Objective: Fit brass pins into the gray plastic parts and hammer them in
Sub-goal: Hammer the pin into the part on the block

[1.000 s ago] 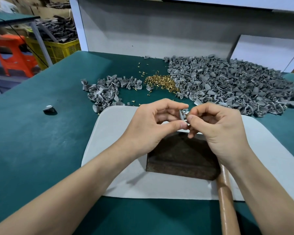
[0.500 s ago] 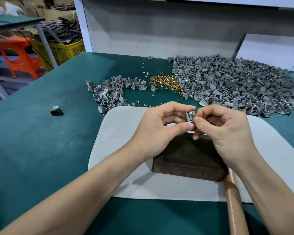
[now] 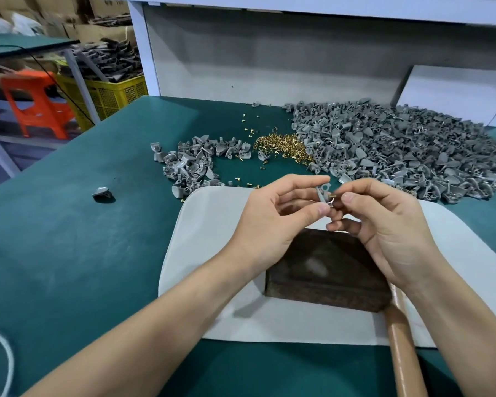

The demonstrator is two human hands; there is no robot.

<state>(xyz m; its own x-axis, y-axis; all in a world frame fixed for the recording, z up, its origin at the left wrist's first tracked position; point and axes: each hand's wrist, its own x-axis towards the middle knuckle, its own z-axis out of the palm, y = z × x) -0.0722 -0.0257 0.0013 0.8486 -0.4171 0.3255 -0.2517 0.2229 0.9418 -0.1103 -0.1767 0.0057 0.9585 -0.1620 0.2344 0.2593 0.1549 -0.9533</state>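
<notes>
The green table (image 3: 69, 253) bears a white mat (image 3: 209, 224), a large gray-parts heap (image 3: 398, 144), a smaller heap (image 3: 192, 164) and brass pins (image 3: 284, 144).

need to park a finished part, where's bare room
Free: green table left of the white mat, bar one lone gray part; mat strip left of the dark block. Crowded behind: small gray pile, brass pins, large gray pile.

The left forearm (image 3: 155, 325) and right forearm (image 3: 470, 325) are bare behind the left hand (image 3: 272, 224) and right hand (image 3: 384, 230), also bare; the thumbnails (image 3: 324, 209) are short and plain.
</notes>
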